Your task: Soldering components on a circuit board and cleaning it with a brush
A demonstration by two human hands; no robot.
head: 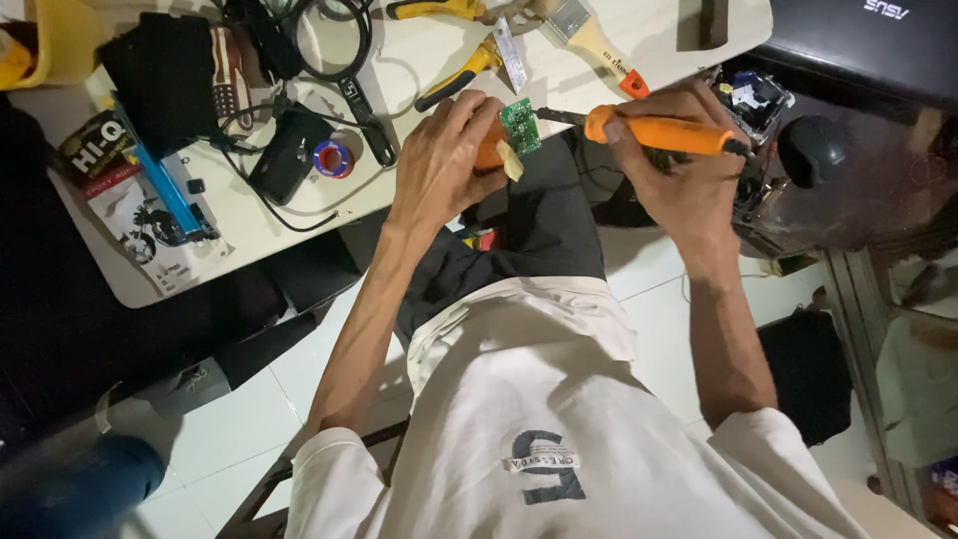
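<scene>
- We hold a small green circuit board [519,126] just past the near edge of the table [299,215], above our lap.
- Our left hand [444,160] is closed around the board and an orange piece behind it.
- Our right hand [679,165] is clamped on an orange soldering iron [664,133], its tip touching the board's right edge.
- Just beyond lie yellow-handled pliers [459,75] and a paintbrush [594,40].
- Further left sit a roll of tape [333,159] and black cables [329,40].

Colours at my bench
I see a green circuit board [520,126], orange soldering iron [659,133], yellow-handled pliers [449,80], white table [299,210].
</scene>
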